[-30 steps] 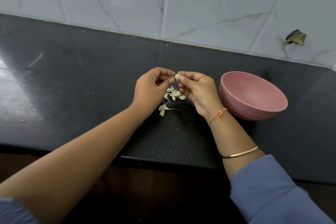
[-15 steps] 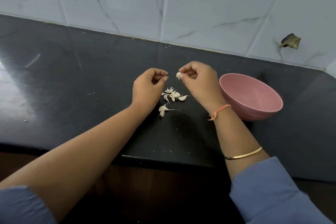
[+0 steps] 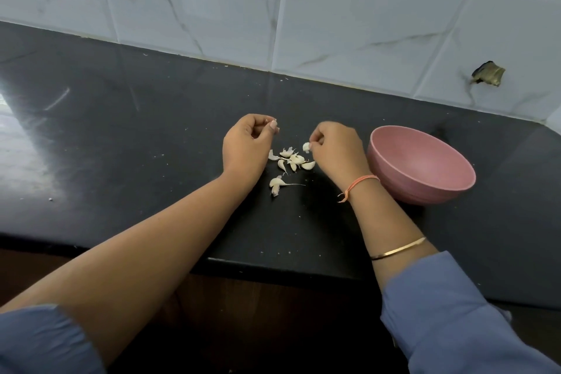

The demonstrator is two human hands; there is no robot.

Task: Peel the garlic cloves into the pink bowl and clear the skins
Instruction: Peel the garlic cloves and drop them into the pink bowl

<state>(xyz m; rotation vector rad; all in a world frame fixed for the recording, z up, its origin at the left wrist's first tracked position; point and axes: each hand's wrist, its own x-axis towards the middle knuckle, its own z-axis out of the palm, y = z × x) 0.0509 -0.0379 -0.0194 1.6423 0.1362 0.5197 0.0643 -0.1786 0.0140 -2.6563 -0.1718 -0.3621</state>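
Observation:
A small heap of garlic cloves and loose skins (image 3: 292, 159) lies on the black counter (image 3: 136, 143) between my hands. One more clove with a long stem (image 3: 277, 183) sits just in front of the heap. My right hand (image 3: 337, 149) pinches a single white garlic clove (image 3: 307, 147) just above the heap's right side. My left hand (image 3: 246, 143) hovers left of the heap with fingers curled against the thumb; whether a bit of skin is between them I cannot tell. The pink bowl (image 3: 449, 188) stands tilted to the right of my right hand and looks empty.
A white marble-tiled wall (image 3: 334, 15) runs behind the counter, with a broken hole (image 3: 487, 73) at the right. The counter's front edge (image 3: 273, 267) is under my forearms. Small crumbs of skin dot the dark surface.
My hands have drawn apart. The right hand has lowered with the clove toward the heap, and the left hand has shifted slightly left and back.

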